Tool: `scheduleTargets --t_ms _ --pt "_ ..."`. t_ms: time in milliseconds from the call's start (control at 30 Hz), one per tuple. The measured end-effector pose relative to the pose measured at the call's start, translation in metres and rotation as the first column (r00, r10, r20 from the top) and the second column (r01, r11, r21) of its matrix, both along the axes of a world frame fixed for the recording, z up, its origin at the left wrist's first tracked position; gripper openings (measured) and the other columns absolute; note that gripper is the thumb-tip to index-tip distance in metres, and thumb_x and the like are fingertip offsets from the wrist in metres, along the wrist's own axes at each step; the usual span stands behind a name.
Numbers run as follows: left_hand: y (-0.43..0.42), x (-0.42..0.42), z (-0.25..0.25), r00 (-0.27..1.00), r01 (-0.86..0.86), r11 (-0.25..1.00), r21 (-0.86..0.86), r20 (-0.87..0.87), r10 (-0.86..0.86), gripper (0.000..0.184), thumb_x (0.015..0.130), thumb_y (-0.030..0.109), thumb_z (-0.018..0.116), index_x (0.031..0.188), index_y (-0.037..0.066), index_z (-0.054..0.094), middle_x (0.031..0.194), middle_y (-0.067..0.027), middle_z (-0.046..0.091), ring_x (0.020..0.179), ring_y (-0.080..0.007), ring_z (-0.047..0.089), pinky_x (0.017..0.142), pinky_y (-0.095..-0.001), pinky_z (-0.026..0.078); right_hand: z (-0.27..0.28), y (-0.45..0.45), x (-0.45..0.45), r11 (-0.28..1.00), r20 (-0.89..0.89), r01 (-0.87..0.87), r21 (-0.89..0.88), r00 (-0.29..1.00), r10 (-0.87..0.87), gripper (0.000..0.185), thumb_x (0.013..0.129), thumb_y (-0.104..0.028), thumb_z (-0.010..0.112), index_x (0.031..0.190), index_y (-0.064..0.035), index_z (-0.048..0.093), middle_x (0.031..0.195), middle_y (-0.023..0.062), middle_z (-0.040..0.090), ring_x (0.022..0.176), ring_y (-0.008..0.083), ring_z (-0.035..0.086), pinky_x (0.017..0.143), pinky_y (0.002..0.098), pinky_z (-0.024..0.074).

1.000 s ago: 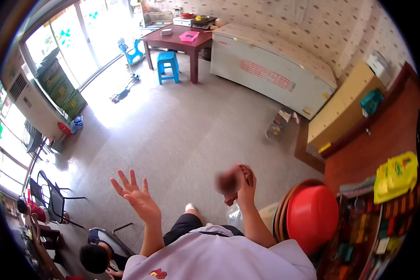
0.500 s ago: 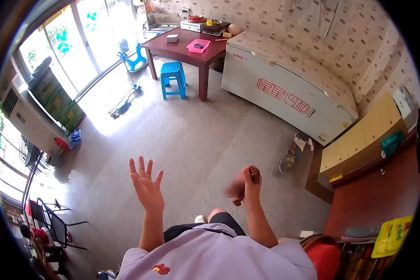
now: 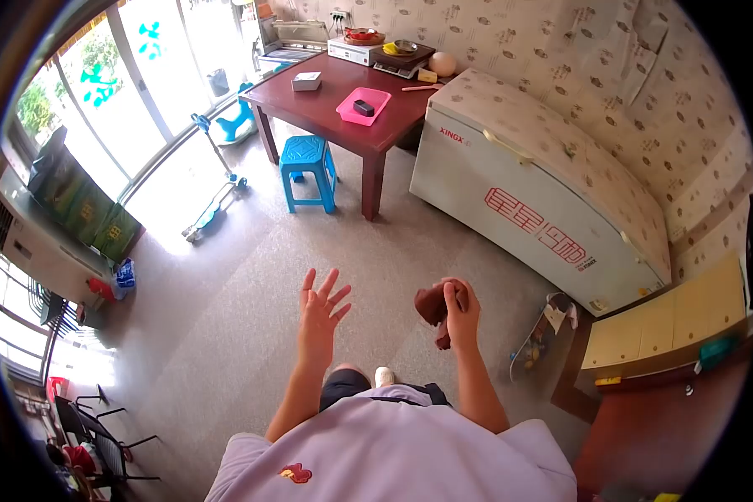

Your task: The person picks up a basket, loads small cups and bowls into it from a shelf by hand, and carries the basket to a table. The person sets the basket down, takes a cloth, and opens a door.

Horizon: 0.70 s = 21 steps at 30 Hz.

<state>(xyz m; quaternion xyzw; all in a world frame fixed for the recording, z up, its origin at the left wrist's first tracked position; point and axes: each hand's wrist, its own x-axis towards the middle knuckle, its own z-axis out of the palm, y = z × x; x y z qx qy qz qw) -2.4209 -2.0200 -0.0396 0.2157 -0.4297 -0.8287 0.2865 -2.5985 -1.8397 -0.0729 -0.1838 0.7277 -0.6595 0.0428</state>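
I have the right hand [image 3: 462, 314] closed around a crumpled reddish-brown cloth [image 3: 431, 307], the thumb lying across its near side; one part of the cloth bulges out to the left of the grip and a loose end hangs below it; from my distance I cannot tell whether it is a plain rag or something sewn. The left hand [image 3: 318, 311] is raised level with it, well apart, fingers spread wide and palm bare; both hands hang in the air over the grey floor [image 3: 226, 335], in front of the lavender shirt [image 3: 393, 452].

Ahead of me stands a dark red table [image 3: 309, 113]; near its right edge sits a pink tray [image 3: 379, 99] with a small black object [image 3: 363, 108] in it, and a small pale box [image 3: 306, 81] lies to the left of that, nearer the middle; by the far edge, close to the wall, I make out a scale [image 3: 397, 64] with a metal bowl [image 3: 406, 47] on top. A blue stool [image 3: 306, 163] stands on the floor before the table's near edge, left of the near-corner leg; a white chest freezer [image 3: 494, 180] runs along the wall beside the right edge; a blue scooter [image 3: 217, 201] stands off to the left, near the glass doors [image 3: 134, 92].
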Motion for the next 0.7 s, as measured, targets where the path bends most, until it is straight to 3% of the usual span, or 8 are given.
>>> scheduleTargets --t_ms 33,167,333,433,500,567,600,700 --pt "-0.008 -0.001 0.035 0.999 -0.032 0.995 -0.093 0.033 0.036 0.059 0.100 0.051 0.032 0.149 0.017 0.027 0.149 -0.0136 0.039 0.129 -0.0292 0.046 0.106 -0.0456 0.035 0.033 -0.011 -0.001 0.999 -0.013 -0.034 0.024 0.999 0.034 0.025 0.096 -0.029 0.061 0.099 -0.0044 0.064 0.092 0.0058 0.067 0.087 0.0147 0.061 0.083 0.0282 0.0467" --pt "-0.087 -0.065 0.001 0.989 -0.002 0.971 -0.241 0.142 0.037 0.057 0.101 0.048 0.032 0.145 0.012 0.035 0.144 -0.0151 0.045 0.127 -0.0276 0.049 0.104 -0.0435 0.037 0.010 -0.105 -0.079 0.978 -0.011 -0.206 0.027 0.978 0.207 0.021 0.096 -0.021 0.060 0.106 -0.0036 0.066 0.104 0.0099 0.070 0.100 0.0175 0.064 0.090 0.0290 0.0464" --pt "-0.209 -0.152 -0.046 0.955 0.084 0.993 -0.084 0.292 -0.056 0.043 0.102 0.034 0.040 0.133 0.007 0.050 0.135 -0.0106 0.056 0.120 -0.0211 0.055 0.099 -0.0347 0.041 -0.020 -0.245 -0.176 0.975 -0.027 -0.223 -0.011 0.974 0.223 0.019 0.095 -0.014 0.060 0.108 -0.0029 0.066 0.100 0.0092 0.070 0.096 0.0163 0.066 0.085 0.0273 0.0493" --pt "-0.298 -0.221 -0.056 0.932 0.142 0.971 -0.195 0.358 -0.064 0.041 0.101 0.035 0.043 0.131 0.008 0.053 0.133 -0.0089 0.057 0.119 -0.0202 0.056 0.098 -0.0338 0.041 -0.037 -0.328 -0.239 0.977 0.089 -0.192 -0.097 0.976 0.200 0.018 0.094 -0.012 0.061 0.109 -0.0032 0.066 0.098 0.0080 0.070 0.095 0.0149 0.066 0.084 0.0269 0.0492" --pt "-0.357 -0.262 -0.045 0.947 0.140 0.956 -0.258 0.316 -0.053 0.043 0.101 0.038 0.043 0.131 0.009 0.054 0.132 -0.0097 0.058 0.118 -0.0212 0.057 0.098 -0.0350 0.042 -0.036 -0.376 -0.281 0.987 0.088 -0.157 -0.039 0.983 0.160 0.024 0.090 -0.019 0.067 0.109 -0.0038 0.067 0.097 0.0087 0.069 0.092 0.0155 0.065 0.082 0.0284 0.0497" --pt "-0.413 -0.304 -0.035 0.953 0.130 0.948 -0.292 0.302 -0.038 0.042 0.101 0.037 0.043 0.130 0.009 0.055 0.131 -0.0093 0.059 0.118 -0.0210 0.057 0.098 -0.0351 0.042 -0.030 -0.425 -0.329 0.974 -0.161 -0.131 0.184 0.974 0.161 0.037 0.083 -0.029 0.076 0.108 -0.0042 0.067 0.093 0.0089 0.067 0.087 0.0163 0.064 0.079 0.0298 0.0496" --pt "-0.439 -0.327 -0.033 0.950 0.136 0.944 -0.301 0.310 -0.038 0.042 0.101 0.037 0.043 0.130 0.009 0.055 0.131 -0.0092 0.059 0.118 -0.0209 0.057 0.098 -0.0351 0.042 -0.032 -0.448 -0.351 0.976 -0.144 -0.109 0.191 0.980 0.138 0.049 0.076 -0.038 0.080 0.107 -0.0025 0.067 0.088 0.0090 0.065 0.084 0.0189 0.063 0.077 0.0313 0.0491" --pt "-0.502 -0.388 -0.030 0.934 0.175 0.930 -0.322 0.354 -0.053 0.040 0.101 0.036 0.043 0.129 0.009 0.055 0.131 -0.0085 0.059 0.119 -0.0200 0.056 0.099 -0.0348 0.041 -0.048 -0.503 -0.421 0.971 -0.180 -0.060 0.231 0.978 0.103 0.052 0.075 -0.040 0.081 0.106 -0.0004 0.066 0.086 0.0080 0.064 0.081 0.0208 0.062 0.075 0.0318 0.0488"
